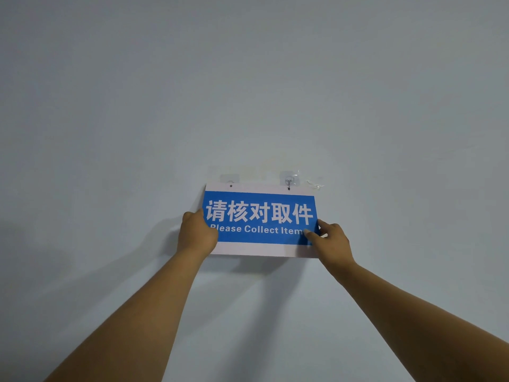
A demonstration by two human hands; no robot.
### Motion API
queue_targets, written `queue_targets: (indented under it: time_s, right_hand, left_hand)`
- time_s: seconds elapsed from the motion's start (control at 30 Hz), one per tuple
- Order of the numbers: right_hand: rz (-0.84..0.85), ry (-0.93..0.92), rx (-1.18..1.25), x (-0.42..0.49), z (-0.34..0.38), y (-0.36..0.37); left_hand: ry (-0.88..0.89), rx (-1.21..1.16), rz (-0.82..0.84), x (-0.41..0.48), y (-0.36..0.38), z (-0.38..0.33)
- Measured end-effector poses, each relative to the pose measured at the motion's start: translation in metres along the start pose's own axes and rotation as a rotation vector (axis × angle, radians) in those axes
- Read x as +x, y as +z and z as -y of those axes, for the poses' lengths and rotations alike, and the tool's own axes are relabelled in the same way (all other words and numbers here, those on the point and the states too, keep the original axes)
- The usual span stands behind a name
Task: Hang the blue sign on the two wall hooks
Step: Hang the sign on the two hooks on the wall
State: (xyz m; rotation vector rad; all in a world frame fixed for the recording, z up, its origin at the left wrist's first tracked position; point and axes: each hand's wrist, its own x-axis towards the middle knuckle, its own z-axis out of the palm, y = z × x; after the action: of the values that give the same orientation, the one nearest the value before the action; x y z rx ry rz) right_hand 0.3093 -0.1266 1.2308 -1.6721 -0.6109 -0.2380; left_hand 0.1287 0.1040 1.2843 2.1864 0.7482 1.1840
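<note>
A blue sign (259,213) with white lettering and a pale border is held flat against the white wall. My left hand (196,232) grips its left edge, thumb over the front. My right hand (332,238) pinches its lower right corner. Two clear adhesive hooks are stuck to the wall above the sign: the left hook (230,178) sits just over the sign's left hole, and the right hook (288,180) meets the right hole at the top border. The sign's top edge covers the lower part of the left hook's pad.
A scrap of clear film (315,184) clings to the wall just right of the right hook. The plain wall (248,92) fills the rest of the view.
</note>
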Motion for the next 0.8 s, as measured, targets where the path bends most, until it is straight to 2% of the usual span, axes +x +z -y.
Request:
queue_targets:
  time_s: [0.53, 0.63, 0.8]
  right_hand:
    - [0.035, -0.058, -0.14, 0.005, -0.01, -0.012]
    - [0.063, -0.032, -0.148, 0.011, -0.014, -0.004]
    - [0.052, 0.127, -0.025, 0.027, -0.015, 0.017]
  left_hand:
    - [-0.045, -0.098, -0.065, -0.026, 0.035, 0.027]
    - [-0.082, -0.183, -0.028, -0.029, 0.04, 0.03]
    - [-0.173, -0.381, 0.006, -0.026, 0.049, 0.027]
